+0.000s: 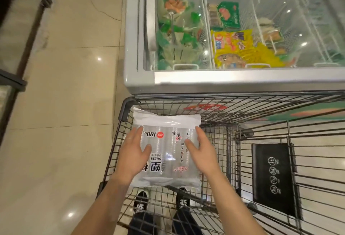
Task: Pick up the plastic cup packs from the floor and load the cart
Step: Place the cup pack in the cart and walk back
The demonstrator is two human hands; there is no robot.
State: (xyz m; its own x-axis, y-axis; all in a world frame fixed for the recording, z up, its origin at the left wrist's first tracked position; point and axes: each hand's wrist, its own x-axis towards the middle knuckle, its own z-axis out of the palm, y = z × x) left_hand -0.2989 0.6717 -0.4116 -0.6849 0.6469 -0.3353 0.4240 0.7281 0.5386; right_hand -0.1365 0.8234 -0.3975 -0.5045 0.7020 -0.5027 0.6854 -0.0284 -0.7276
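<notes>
Cup pack (168, 149) points lengthwise away, pressed between straight left fingers (137, 132) and right fingers (199, 132)

One plastic cup pack (166, 149) at the centre, two hands — one left hand (131, 157), one right hand (202, 155) — one cart (124, 111), one freezer (224, 79) at twelve o'clock, two black shoes (141, 202) at six o'clock, one black flap (270, 177) at four o'clock.

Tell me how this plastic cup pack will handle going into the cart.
Probably light for its size: the plastic cup pack shows clear stacked cups, and the left hand and right hand carry it with straight fingers. Likely stiff mid-body, floppy at the loose film ends. The glossy wrap may slip.
</notes>
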